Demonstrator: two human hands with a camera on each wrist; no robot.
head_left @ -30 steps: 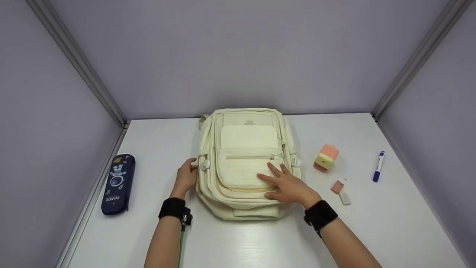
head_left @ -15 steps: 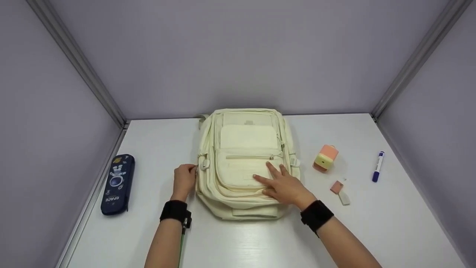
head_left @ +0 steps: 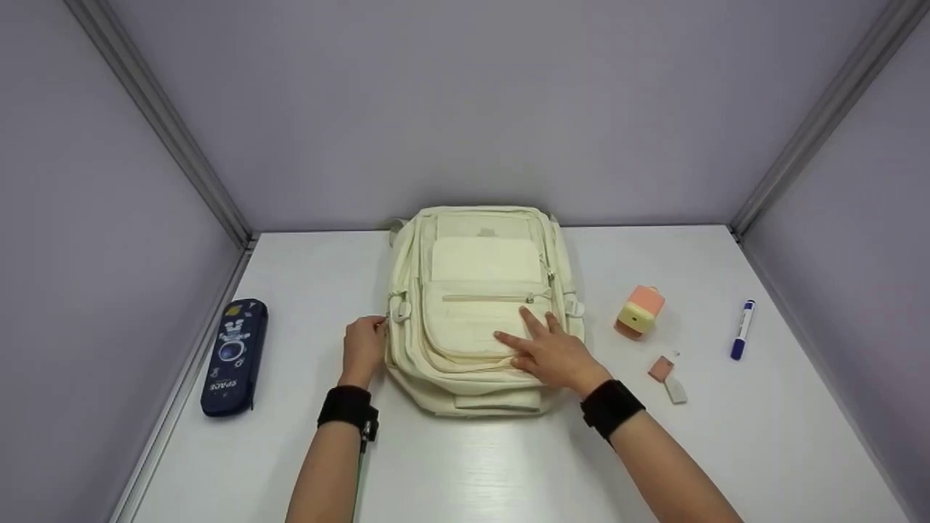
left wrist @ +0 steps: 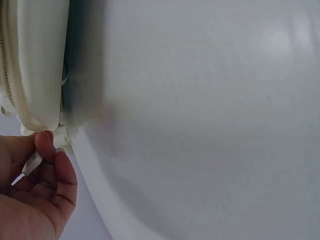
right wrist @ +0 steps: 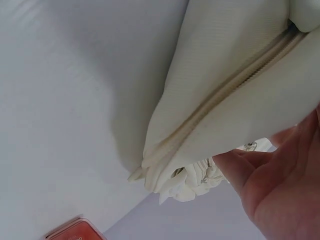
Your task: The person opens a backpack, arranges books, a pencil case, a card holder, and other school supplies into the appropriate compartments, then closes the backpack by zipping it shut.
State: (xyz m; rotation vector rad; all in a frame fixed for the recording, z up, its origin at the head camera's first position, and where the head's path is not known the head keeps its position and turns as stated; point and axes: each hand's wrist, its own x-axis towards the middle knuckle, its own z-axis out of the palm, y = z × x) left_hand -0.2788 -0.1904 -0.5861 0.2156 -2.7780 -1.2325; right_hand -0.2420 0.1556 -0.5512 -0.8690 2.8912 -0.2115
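A cream backpack (head_left: pixel 485 259) lies on the white table, its front facing up. At its left edge, the left hand (head_left: pixel 362 350) pinches a zipper pull (left wrist: pixel 33 163) between thumb and fingers. The pull's pale tab shows inside the curled fingers in the left wrist view, at the end of a zipper (left wrist: pixel 7 75) track. On the lower right of the front pocket rests the right hand (head_left: pixel 558 357), fingers spread. In the right wrist view its thumb and palm are beside a curved zipper seam (right wrist: pixel 215 97); its fingertips are mostly hidden there.
A navy space-themed pencil case (head_left: pixel 235 357) lies at the left. Right of the backpack are an orange and yellow pencil sharpener (head_left: pixel 640 311), a small pinkish block (head_left: pixel 660 368) touching a white piece (head_left: pixel 676 390), and a blue-capped marker (head_left: pixel 742 330). Walls stand behind and at both sides.
The left hand's fingers have curled in from a looser pose to a pinch at the backpack's left edge. The right hand has slid slightly left on the pocket.
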